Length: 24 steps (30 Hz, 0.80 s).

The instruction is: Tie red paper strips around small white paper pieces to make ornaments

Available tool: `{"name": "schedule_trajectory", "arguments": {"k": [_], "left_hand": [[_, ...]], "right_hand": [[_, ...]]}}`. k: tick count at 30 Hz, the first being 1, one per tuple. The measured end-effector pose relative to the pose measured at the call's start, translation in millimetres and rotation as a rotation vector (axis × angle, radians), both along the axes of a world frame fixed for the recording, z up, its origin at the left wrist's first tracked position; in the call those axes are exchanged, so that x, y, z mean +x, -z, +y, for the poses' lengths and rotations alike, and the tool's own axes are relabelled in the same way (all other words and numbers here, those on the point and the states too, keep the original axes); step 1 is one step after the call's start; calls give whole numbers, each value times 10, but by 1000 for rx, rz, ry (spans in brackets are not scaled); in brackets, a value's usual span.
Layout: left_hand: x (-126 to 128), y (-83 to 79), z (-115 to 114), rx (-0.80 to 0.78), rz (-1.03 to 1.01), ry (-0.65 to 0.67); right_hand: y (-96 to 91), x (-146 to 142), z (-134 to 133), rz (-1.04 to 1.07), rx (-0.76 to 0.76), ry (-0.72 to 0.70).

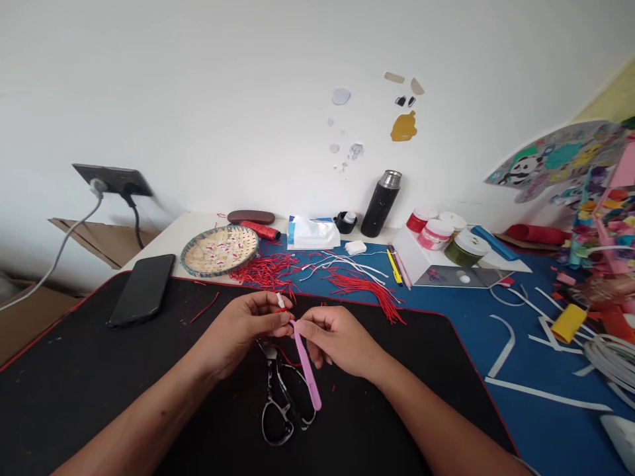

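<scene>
My left hand point(253, 330) is closed, its thumb and fingertips pinching a small white piece point(280, 301) with red cord point(282, 309) around it. Beside it my right hand point(342, 340) is closed on a slim pink tool point(307, 373), whose rounded handle points down toward me. The tool's upper tip meets the left fingertips, and its exact kind is hidden by the fingers. Under both hands lie black-handled scissors point(278, 423) on the black mat point(198, 423), partly covered by the pink tool. A bit of red cord point(290, 362) shows near the blades.
Behind the hands lie red cord pieces point(268, 270), a red cord bundle point(372, 291) and a woven basket point(218, 250). A phone point(143, 287) rests at left. Farther back stand a black flask point(381, 205) and paint jars point(466, 248). White strips point(550, 395) lie at right.
</scene>
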<state>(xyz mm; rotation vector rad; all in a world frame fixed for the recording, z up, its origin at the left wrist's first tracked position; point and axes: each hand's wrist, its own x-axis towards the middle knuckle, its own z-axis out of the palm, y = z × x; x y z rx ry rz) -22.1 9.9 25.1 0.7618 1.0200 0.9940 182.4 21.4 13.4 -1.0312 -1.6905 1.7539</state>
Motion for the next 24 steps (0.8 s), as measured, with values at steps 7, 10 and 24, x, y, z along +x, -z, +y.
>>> {"name": "schedule_trajectory", "arguments": {"k": [7,10,24], "left_hand": [[-12,35,66,-110,-171,-189],[-3,44,77,-142,-223,-198],[9,99,39,-201,-163,-26]], "right_hand": [[28,9,-19,-154,377,113],[24,20,-38,-212,552,102],[-61,94,-28,-236,792,51]]}}
